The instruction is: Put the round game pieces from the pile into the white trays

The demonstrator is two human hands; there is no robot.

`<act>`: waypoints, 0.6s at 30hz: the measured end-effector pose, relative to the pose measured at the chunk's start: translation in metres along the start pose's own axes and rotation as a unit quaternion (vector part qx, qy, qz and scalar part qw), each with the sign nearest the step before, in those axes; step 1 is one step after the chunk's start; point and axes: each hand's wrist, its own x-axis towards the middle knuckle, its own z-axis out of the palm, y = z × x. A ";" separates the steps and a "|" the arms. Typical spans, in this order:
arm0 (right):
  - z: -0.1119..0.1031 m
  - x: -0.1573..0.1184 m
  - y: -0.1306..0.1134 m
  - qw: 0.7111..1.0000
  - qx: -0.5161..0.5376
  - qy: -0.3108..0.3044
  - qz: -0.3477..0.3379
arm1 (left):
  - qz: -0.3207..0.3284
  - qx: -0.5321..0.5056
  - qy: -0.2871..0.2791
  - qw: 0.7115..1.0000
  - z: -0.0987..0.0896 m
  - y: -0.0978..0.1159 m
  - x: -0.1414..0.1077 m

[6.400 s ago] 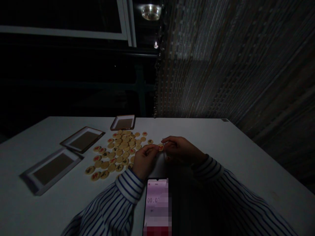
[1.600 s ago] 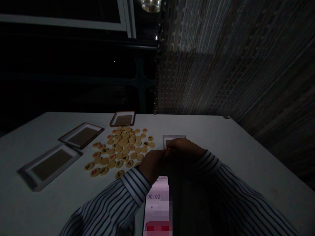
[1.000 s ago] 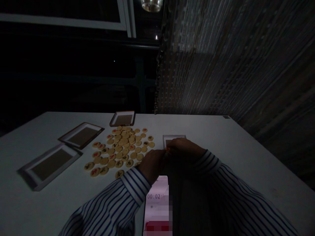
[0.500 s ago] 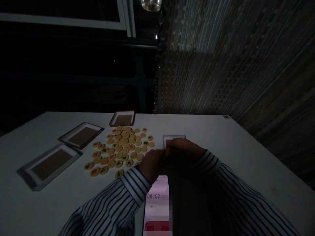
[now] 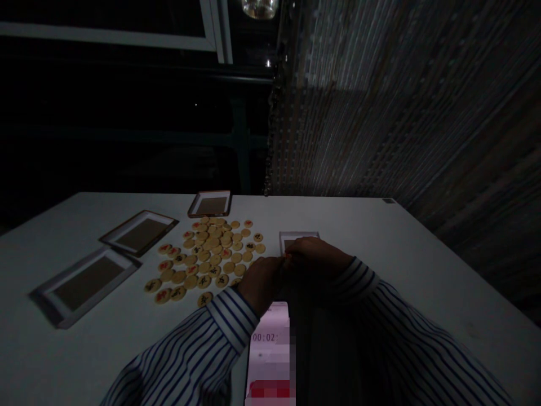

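My left hand [image 5: 261, 282] and my right hand [image 5: 318, 256] meet over the table, fingers curled together. A small reddish spot shows between their fingertips, but the dim light and the fingers hide what it belongs to. Just behind my right hand lies a shallow pale-rimmed tray [image 5: 299, 234], partly covered by it. To the left of my left hand spreads a loose pile of round wooden Chinese chess pieces [image 5: 213, 243], some showing red or black characters, others plain side up. A lit phone [image 5: 270, 349] with a running timer lies below my hands, under my left wrist.
On the white table [image 5: 350, 225], two shallow trays lie at the left, a grey-edged one [image 5: 127, 260] and a brown-edged one [image 5: 169, 221]. Another brown-rimmed tray [image 5: 210, 215] sits behind the pieces. A bead curtain [image 5: 346, 113] hangs beyond the table at the right.
Almost nothing differs. Both hands stay together in the same place, and the pieces and trays have not moved.
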 end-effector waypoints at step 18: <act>0.000 0.000 -0.001 1.000 -0.007 -0.003 0.001 | 0.010 -0.001 0.022 1.000 0.004 -0.002 0.000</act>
